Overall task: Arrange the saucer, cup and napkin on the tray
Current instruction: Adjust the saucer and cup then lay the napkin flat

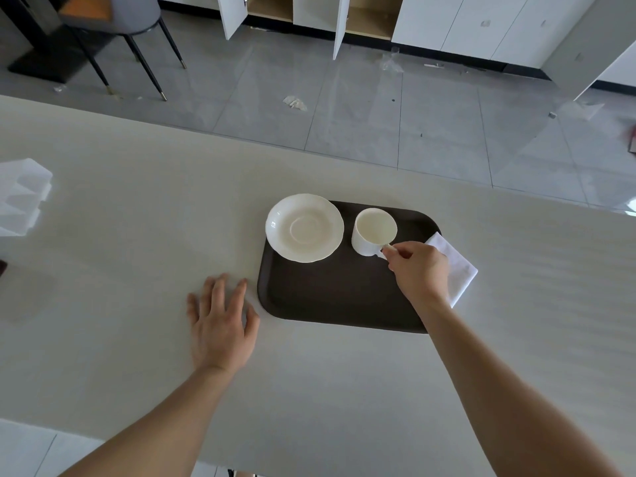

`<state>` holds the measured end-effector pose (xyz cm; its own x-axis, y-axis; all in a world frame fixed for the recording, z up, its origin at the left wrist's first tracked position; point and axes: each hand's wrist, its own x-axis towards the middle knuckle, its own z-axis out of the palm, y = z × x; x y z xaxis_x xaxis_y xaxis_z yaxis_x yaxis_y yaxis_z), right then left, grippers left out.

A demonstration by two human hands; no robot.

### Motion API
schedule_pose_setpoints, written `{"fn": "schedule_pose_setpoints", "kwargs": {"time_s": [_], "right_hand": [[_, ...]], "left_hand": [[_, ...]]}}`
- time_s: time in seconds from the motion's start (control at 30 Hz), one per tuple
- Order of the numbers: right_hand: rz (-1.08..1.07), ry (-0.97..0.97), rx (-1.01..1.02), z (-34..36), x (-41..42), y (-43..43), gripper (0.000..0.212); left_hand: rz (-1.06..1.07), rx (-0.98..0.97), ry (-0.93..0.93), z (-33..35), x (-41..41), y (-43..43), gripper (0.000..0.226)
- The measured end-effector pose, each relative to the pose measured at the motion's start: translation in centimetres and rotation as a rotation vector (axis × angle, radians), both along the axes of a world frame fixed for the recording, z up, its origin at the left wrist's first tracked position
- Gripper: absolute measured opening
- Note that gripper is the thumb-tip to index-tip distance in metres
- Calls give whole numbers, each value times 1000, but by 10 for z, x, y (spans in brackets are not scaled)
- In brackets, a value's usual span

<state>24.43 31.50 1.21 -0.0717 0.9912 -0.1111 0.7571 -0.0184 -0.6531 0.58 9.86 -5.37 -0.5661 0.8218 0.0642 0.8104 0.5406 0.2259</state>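
Dark brown rounded-rectangular plastic tray (330,297) lying flat on pale cream tabletop (137,235), near the far edge. White scalloped-rim ceramic saucer (304,227) sitting at the tray's far left corner, rim overhanging the tray's left and far edges. White ceramic cup (373,231) standing upright and empty on the tray just right of the saucer, close beside but not touching it, handle turned toward the near right. Right hand (418,270) reaching in over the tray's right side, thumb and fingers pinched closed around the cup's handle; whether the cup rests on the tray or is lifted slightly, not clear. White folded cloth napkin (454,266) lying across the tray's right edge, partly on the tray and partly on the tabletop, largely hidden under the right hand and wrist. Left hand (222,325) palm down on the tabletop just left of the tray's near left corner, fingers spread and relaxed, holding nothing, slightly blurred. Translucent white plastic container (22,196) at the far left edge of the tabletop, well apart from the tray. Grey tiled floor (344,98) beyond the tabletop.
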Motion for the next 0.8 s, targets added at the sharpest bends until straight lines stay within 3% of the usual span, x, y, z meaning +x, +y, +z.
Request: {"fn": "schedule_pose_setpoints", "kwargs": {"time_s": [0.17, 0.33, 0.8], "right_hand": [[-87, 39, 6, -2, -11, -6, 38], [-99, 58, 6, -5, -24, -11, 26], [-96, 107, 17, -11, -36, -20, 27]], "left_hand": [[-5, 17, 14, -3, -1, 0, 51], [-4, 25, 18, -5, -2, 0, 51], [-8, 6, 17, -9, -4, -1, 52]]}}
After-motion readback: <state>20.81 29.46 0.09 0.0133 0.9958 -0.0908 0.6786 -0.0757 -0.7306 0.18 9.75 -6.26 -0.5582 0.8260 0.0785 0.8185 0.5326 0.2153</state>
